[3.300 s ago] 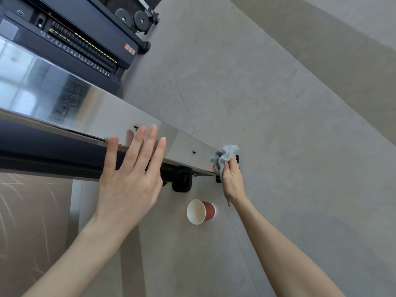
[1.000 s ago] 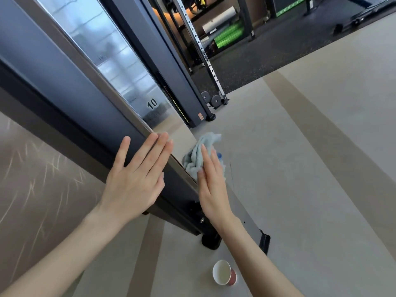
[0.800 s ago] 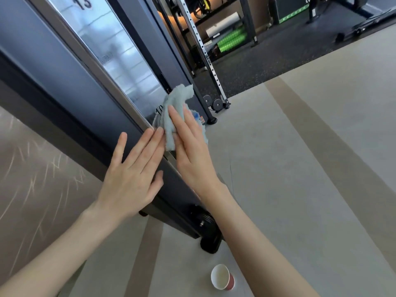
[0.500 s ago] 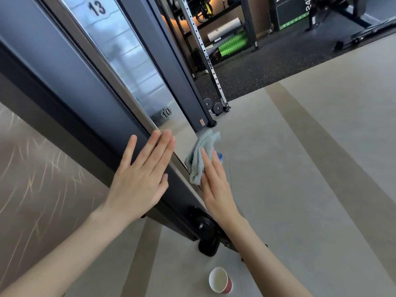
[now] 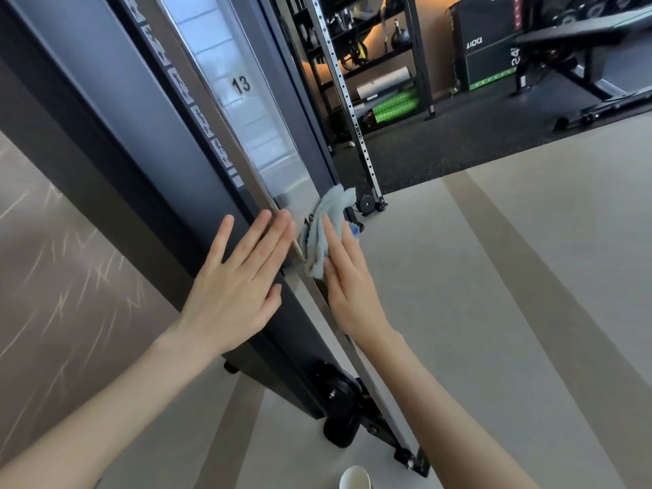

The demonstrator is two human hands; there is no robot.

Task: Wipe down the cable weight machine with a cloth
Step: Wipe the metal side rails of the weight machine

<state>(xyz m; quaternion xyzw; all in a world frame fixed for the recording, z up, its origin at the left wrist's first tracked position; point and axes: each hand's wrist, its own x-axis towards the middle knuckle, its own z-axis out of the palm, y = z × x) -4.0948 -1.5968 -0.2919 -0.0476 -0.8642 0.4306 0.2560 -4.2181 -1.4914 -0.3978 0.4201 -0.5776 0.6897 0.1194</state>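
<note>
Pale blue terry cloth [image 5: 326, 227] sits centre frame, bunched flat against the chrome panel [image 5: 254, 111] of the cable weight machine [image 5: 141, 118], covering most of the "10" mark [image 5: 308, 219]. Half a second back it is lower, below that mark; slightly before that, up over it. So: short up-down strokes on one patch, and I judge the current stroke is upward. About three seconds back the cloth is at the panel's foot end, so coverage is climbing from the bottom.

Right hand [image 5: 347, 280]: fingers straight, pushing the cloth onto the panel, no fist grip. Left hand [image 5: 240, 280]: flat, fingers spread, resting on the dark side face of the column just left of the cloth. It holds the same spot across the frames, so it looks like a brace.

Read: the lower end of the panel is probably done. The stretch from "10" up past the "13" mark [image 5: 241, 85] toward upper left is not wiped yet. The sticker strip [image 5: 203, 125] and the dark side face are also untouched by the cloth in anything I see. Task is early-to-mid.

Around it: pulley [image 5: 335, 390] at the column base, lower centre. Paper cup [image 5: 354, 480] on the floor at the bottom edge, well apart from both hands. Perforated rack upright [image 5: 344, 93] and green rollers [image 5: 393, 105] upper right, not involved.
</note>
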